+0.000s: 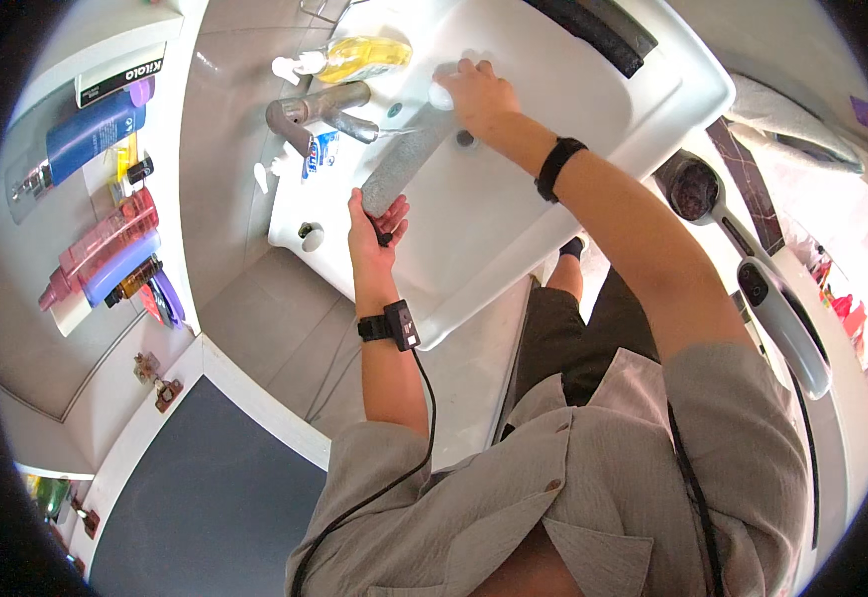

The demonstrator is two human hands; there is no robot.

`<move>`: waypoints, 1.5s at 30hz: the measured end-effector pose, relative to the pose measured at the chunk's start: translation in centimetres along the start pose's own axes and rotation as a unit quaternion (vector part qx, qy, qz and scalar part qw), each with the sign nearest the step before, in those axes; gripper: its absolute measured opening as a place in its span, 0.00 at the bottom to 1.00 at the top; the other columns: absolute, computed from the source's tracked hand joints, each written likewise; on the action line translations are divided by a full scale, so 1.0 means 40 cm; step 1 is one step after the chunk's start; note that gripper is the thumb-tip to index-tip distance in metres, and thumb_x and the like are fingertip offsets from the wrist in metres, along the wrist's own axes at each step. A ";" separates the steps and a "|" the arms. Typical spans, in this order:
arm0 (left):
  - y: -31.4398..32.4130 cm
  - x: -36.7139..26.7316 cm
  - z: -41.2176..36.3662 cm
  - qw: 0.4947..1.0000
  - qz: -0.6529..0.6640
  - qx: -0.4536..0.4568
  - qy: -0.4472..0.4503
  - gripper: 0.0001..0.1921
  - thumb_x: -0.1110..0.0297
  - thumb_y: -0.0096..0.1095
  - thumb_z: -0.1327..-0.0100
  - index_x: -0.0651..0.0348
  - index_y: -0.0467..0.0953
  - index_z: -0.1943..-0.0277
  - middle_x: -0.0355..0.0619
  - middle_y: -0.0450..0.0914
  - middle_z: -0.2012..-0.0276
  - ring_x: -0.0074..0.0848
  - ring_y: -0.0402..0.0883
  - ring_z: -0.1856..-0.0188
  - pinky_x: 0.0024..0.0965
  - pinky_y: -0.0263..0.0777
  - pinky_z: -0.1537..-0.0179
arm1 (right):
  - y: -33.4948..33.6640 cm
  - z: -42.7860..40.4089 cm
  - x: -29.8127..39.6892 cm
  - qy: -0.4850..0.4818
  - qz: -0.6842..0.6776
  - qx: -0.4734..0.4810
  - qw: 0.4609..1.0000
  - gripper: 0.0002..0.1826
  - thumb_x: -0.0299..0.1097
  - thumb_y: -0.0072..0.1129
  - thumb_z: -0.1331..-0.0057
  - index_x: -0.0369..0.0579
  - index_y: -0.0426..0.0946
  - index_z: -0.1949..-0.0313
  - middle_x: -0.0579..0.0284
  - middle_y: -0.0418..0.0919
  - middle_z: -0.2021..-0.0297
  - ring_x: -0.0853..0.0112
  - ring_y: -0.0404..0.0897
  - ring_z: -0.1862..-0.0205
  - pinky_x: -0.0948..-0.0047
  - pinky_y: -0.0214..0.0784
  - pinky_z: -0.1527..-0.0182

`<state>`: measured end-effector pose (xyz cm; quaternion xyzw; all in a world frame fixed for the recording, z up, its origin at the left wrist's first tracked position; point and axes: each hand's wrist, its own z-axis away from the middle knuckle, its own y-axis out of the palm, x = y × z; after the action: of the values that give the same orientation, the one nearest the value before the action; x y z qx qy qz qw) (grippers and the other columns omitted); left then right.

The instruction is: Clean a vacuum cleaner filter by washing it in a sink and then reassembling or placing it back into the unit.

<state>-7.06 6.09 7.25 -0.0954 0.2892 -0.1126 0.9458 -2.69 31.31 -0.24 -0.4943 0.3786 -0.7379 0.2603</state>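
Observation:
A long grey fuzzy brush roller (408, 160) lies slantwise over the white sink basin (523, 194). My left hand (380, 227) holds its lower end, where a small black end piece (382, 237) shows between the fingers. At the other end, my right hand (482, 93) has its fingers around the roller near a white, rounded part (440, 97). A thin stream of water runs from the metal faucet (329, 112) onto the roller's side. The basin's drain (466, 139) shows below my right wrist.
A yellow pump bottle (367, 58) lies by the faucet, near a blue-and-white packet (322, 153). A black, long object (598, 33) rests at the basin's far rim. Bottles, one blue (98, 134), fill the left shelf. A grey appliance (785, 321) stands right. A cable runs from my left wrist.

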 end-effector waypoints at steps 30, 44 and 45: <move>-0.044 0.010 -0.026 0.997 0.071 0.023 -0.026 0.30 0.35 0.50 0.28 0.58 0.70 0.70 0.55 0.88 0.62 0.31 0.88 0.61 0.28 0.71 0.63 | 0.030 0.024 0.022 -0.029 -0.039 0.005 0.999 0.28 0.29 0.53 0.29 0.73 0.73 0.33 0.53 0.69 0.34 0.52 0.70 0.32 0.53 0.77 0.39; -0.031 0.041 -0.054 0.990 0.071 0.078 -0.092 0.34 0.33 0.45 0.29 0.61 0.70 0.74 0.69 0.85 0.55 0.37 0.87 0.62 0.28 0.76 0.68 | 0.064 0.164 0.128 -0.191 -0.101 -0.062 0.974 0.26 0.30 0.50 0.28 0.69 0.73 0.33 0.51 0.71 0.38 0.52 0.70 0.34 0.54 0.77 0.41; -0.029 0.042 -0.057 0.989 0.068 0.094 -0.097 0.35 0.33 0.45 0.29 0.61 0.71 0.74 0.70 0.85 0.55 0.38 0.86 0.63 0.29 0.76 0.68 | 0.064 0.155 0.109 -0.189 -0.101 -0.063 0.975 0.26 0.30 0.50 0.28 0.69 0.73 0.33 0.51 0.71 0.38 0.52 0.70 0.34 0.54 0.77 0.41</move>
<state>-7.18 4.27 4.80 0.0037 0.1904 -0.0655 0.9795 1.46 24.66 1.41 -0.6763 0.3162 -0.6281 0.2195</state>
